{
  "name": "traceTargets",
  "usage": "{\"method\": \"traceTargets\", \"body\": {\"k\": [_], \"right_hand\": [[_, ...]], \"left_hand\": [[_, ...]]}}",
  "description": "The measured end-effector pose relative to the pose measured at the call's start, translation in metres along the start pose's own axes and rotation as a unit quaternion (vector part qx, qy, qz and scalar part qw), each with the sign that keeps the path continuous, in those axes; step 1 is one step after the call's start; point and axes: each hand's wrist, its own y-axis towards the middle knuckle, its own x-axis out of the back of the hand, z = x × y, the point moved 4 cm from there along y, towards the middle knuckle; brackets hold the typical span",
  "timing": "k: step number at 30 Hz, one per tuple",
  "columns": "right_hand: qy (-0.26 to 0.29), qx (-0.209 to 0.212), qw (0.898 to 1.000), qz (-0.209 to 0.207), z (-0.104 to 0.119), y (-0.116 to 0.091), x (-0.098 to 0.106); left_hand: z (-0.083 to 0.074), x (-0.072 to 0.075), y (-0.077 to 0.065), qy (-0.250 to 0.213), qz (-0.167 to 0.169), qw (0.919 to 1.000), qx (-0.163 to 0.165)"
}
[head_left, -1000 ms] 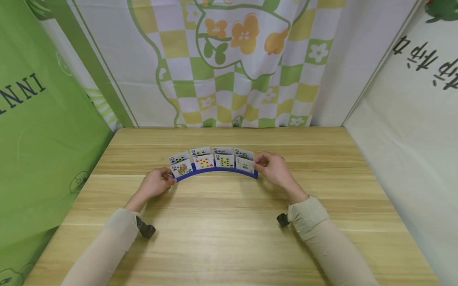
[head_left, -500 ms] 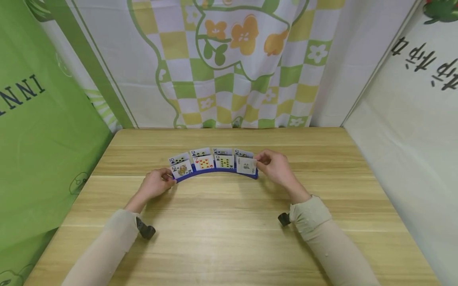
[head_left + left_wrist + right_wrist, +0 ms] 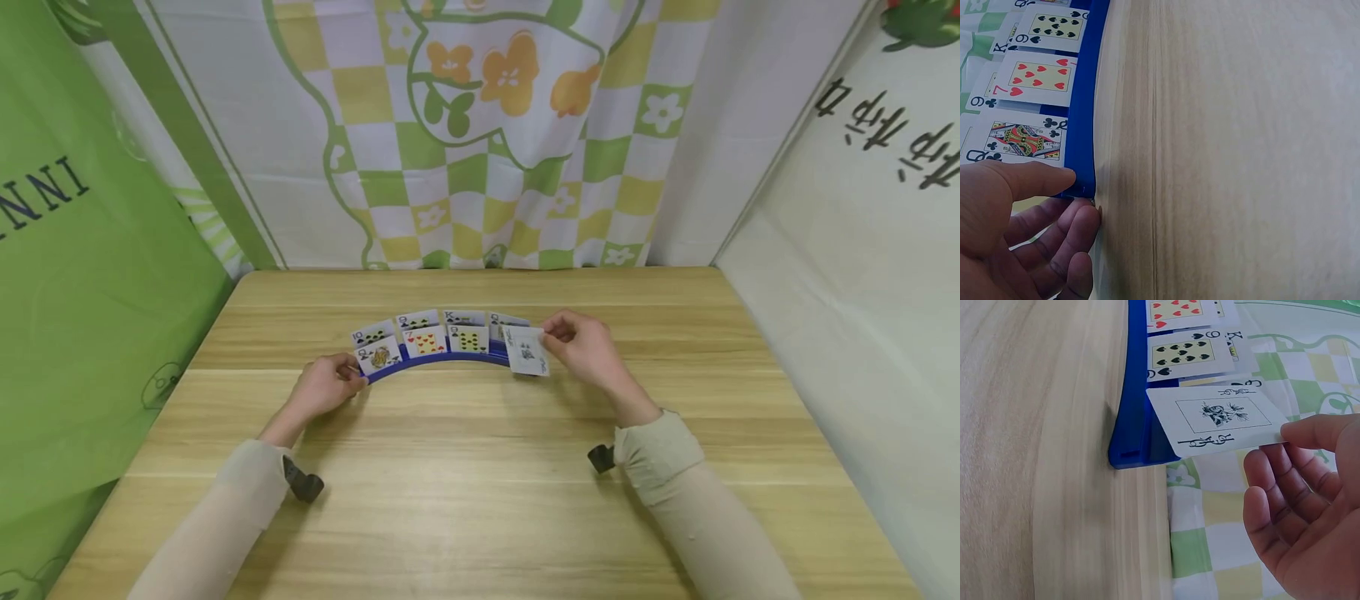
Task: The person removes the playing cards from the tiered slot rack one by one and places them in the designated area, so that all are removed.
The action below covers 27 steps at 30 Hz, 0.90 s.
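A curved blue card holder (image 3: 420, 361) stands on the table with two rows of playing cards. My left hand (image 3: 324, 385) holds its left end, the thumb on top and fingertips at the end. In the right wrist view, my right hand (image 3: 1310, 500) pinches a black-and-white joker (image 3: 1222, 419) by one edge, tilted over the holder's right end. Still in the front row are a queen of clubs (image 3: 1025, 139), a seven of hearts (image 3: 1038, 76) and a nine of spades (image 3: 1054, 28). Behind them, a king (image 3: 465, 317) and other cards are partly hidden.
The wooden table (image 3: 465, 467) extends in front of the holder and to both sides. A checkered curtain (image 3: 510, 183) hangs at its far edge, with a green cloth (image 3: 97, 275) on the left and a white one (image 3: 840, 275) on the right.
The joker has come out of the front row's right slot and moved slightly right and toward me in my right hand. My left hand stays at the holder's left end.
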Motion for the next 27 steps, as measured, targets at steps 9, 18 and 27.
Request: {"method": "traceTargets", "body": {"k": [9,18,27], "right_hand": [[0.014,-0.025,1.000,0.005,-0.004,-0.001,0.007],[0.017,-0.028,0.999,-0.010,-0.012,-0.002,0.016],[0.016,-0.017,0.999,-0.027,-0.017,-0.002,0.028]], "left_hand": [[0.001,0.000,-0.001,0.002,0.003,1.0000,-0.006],[0.002,-0.001,0.000,-0.003,0.004,1.0000,-0.006],[0.002,-0.001,0.001,0.003,0.000,1.0000,-0.010]]}}
